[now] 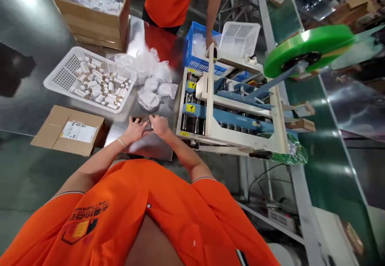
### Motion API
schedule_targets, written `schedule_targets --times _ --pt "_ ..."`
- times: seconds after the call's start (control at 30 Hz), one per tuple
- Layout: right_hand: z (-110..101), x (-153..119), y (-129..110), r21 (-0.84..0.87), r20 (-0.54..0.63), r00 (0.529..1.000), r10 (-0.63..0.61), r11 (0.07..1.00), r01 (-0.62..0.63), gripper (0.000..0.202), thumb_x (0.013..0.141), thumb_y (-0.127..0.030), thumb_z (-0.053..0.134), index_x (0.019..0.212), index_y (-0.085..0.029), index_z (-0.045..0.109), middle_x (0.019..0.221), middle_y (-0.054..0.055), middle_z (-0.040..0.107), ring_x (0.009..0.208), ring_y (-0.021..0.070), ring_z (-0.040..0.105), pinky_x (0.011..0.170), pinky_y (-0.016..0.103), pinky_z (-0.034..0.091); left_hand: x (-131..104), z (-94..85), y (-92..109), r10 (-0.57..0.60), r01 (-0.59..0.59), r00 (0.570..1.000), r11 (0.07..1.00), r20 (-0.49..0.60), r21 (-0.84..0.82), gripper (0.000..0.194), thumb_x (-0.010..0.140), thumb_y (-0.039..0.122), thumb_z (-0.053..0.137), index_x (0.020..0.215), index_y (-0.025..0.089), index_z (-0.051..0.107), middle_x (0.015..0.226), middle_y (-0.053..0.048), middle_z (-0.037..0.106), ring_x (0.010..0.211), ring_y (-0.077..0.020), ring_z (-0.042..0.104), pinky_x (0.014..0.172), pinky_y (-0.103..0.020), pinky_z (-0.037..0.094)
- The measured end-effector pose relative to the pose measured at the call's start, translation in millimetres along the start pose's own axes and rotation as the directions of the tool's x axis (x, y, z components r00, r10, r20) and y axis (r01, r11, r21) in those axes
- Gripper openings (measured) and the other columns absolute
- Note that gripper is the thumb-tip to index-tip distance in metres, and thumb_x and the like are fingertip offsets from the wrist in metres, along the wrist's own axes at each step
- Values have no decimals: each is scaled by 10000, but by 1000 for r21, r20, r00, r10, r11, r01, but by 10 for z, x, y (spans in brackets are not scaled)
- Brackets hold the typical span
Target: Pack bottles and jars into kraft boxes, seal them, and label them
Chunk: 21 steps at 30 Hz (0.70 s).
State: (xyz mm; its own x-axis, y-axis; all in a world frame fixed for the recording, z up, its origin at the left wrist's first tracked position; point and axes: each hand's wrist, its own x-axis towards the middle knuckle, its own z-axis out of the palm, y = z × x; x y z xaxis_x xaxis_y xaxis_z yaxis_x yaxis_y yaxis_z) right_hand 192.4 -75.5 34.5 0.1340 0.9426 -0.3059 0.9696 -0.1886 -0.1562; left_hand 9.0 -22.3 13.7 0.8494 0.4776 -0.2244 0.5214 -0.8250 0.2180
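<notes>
Near the front edge of the metal table [159, 147], both my hands meet over a small dark, partly shiny thing [147, 122]. My left hand [136, 130] has its fingers curled onto it from the left; a light band circles that wrist. From the right, my right hand [160, 125] is closed at its other end. The fingers cover most of the thing, so its kind cannot be made out. Just beyond lie white round pieces in clear plastic bags [150, 97]. To the left is a white perforated basket [58, 75] with many small white cylinders with metallic ends.
A closed cardboard box [54, 131] with a label lies at left. An open carton [93, 29] of wrapped white pieces stands behind. On the right is a taping machine [228, 123] with a green tape roll [327, 37]. Opposite, a co-worker's hand [210, 41] is by a blue crate [188, 47].
</notes>
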Motion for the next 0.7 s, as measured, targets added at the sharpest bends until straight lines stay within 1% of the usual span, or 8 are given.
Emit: schedule_targets --times 0.1,0.17,0.27,0.4,0.47,0.53,0.6,0.7 --pt "68 -132 343 335 -234 944 231 931 -145 295 1057 -187 553 1167 -136 823 1169 175 829 1098 297 779 999 390 596 -2 -19 15 11 -12 1000 1000 13 15 527 1101 523 577 1484 188 711 1435 -250 710 1364 -471 549 1205 -774 306" --pt "180 -47 403 542 -148 954 262 828 -143 205 972 -179 660 1078 -145 833 1050 119 837 997 265 781 959 373 607 22 -20 42 -8 8 1000 1000 14 24 497 1100 518 567 1387 165 767 1487 -266 657 1376 -477 539 1201 -768 311" --pt "386 171 247 671 2 993 114 737 -86 117 847 -132 773 948 -157 827 937 60 818 890 219 768 911 340 608 65 2 59 -41 41 999 999 -7 10 466 1093 491 561 1272 134 802 1485 -287 618 1376 -482 531 1204 -751 316" --pt "520 205 193 632 -53 994 -95 768 108 117 946 -153 721 988 -160 830 1040 86 820 999 228 757 978 340 585 -27 97 -183 -51 21 992 970 -117 -244 514 1022 497 669 1399 148 710 1455 -243 632 1387 -430 532 1239 -666 359" --pt "548 91 318 574 -96 962 -255 776 263 160 1006 -197 706 1106 -155 823 1167 111 811 1094 247 736 1031 361 572 -141 175 -422 -184 57 955 882 -232 -468 583 1011 506 676 1480 163 627 1500 -209 610 1436 -377 515 1254 -598 398" --pt "590 -33 438 499 -112 918 -381 777 383 168 1018 -214 728 1150 -154 813 1266 125 786 1178 261 700 1087 377 551 -225 268 -642 -361 104 900 723 -245 -683 656 991 534 694 1530 183 564 1536 -182 594 1481 -339 506 1244 -543 446" --pt "645 -109 487 424 -109 900 -423 799 427 135 1038 -200 709 1110 -160 815 1295 120 767 1207 254 667 1114 369 530 -213 365 -750 -400 127 909 533 -117 -837 748 914 567 785 1522 186 573 1489 -165 647 1458 -330 554 1197 -487 506" --pt "683 -85 442 343 -78 913 -401 849 402 167 1083 -204 662 1048 -180 824 1223 90 763 1142 226 653 1062 328 527 -21 485 -678 -328 174 942 307 67 -936 826 754 569 931 1404 144 650 1262 -142 765 1258 -316 679 1085 -431 582"
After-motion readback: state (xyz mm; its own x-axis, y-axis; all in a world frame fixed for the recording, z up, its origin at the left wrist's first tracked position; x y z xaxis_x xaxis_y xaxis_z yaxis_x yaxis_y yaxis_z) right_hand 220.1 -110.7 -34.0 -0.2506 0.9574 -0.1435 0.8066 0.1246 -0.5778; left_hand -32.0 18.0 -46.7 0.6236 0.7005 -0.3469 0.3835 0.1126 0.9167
